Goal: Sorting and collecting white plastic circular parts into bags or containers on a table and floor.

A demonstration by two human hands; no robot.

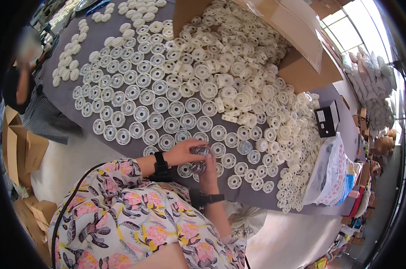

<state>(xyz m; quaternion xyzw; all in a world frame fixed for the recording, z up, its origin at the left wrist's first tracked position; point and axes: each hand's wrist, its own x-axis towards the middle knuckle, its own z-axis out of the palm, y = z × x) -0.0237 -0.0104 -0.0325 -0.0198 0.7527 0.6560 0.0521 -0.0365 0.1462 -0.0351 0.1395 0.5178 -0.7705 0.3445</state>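
a: what are the hands doing?

b: the left hand [184, 153] is reaching over from the left and the right hand [207, 174] is coming up from below; both are holding the clear discs [198, 166] between them, fingers bent in narrow. blur is hiding how many.

a: where are those sitting?

b: right between the fingertips, just above the near edge of the surface [102, 29], with pale wheels right beside and beyond them.

a: how far along is it looking?

b: partway, i'd judge. the spread-out wheels [141, 113], running from the hands toward the left edge, are mostly showing a shiny, clear face, so they seem to be fitted. several to the right of the hands are looking bare, and the big heap [239, 89] toward the far and right edges is lying loose, so plenty seems left.

a: and farther out?

b: a cardboard box [310, 74] is spilling wheels at the far edge. closed-looking white pieces [66, 62] are lying near the far left corner, where a co-worker [21, 87] is standing. a black case [327, 119] and a plastic bag [326, 175] are resting by the right edge.
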